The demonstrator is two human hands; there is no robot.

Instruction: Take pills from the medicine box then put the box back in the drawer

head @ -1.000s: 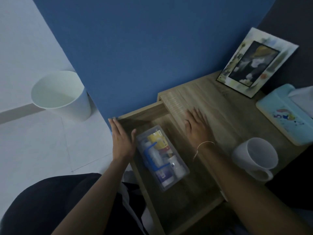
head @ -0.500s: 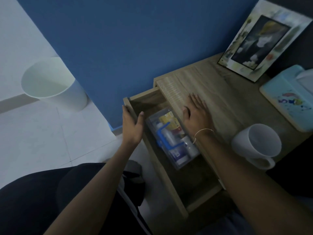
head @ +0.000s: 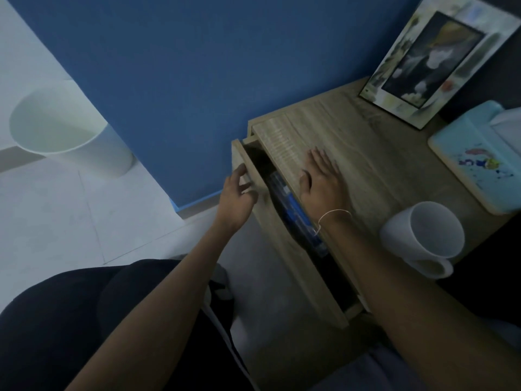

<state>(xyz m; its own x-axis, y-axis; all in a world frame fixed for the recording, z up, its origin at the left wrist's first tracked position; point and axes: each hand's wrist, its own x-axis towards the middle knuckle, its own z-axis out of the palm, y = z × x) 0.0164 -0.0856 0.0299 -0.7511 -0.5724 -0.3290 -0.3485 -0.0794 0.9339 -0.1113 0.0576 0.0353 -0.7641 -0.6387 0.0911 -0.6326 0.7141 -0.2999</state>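
Observation:
The wooden drawer [head: 282, 241] of the bedside table stands only a narrow gap open. Through that gap a strip of the clear medicine box [head: 296, 213] with its blue handle shows; most of the box is hidden under the tabletop. My left hand [head: 238, 196] rests against the outside of the drawer front, fingers spread and holding nothing. My right hand [head: 322, 182] lies flat, palm down, on the tabletop [head: 375, 165] just above the drawer, with a thin string bracelet at the wrist.
A white mug [head: 425, 235] stands on the tabletop near my right forearm. A framed picture [head: 431, 60] leans at the back, beside a light blue tissue box [head: 479, 159]. A white waste bin [head: 64, 128] stands on the floor by the blue wall.
The drawer has slid in from wide open to a narrow gap, pushed by my left hand. The medicine box is now mostly hidden. My right hand stayed flat on the tabletop.

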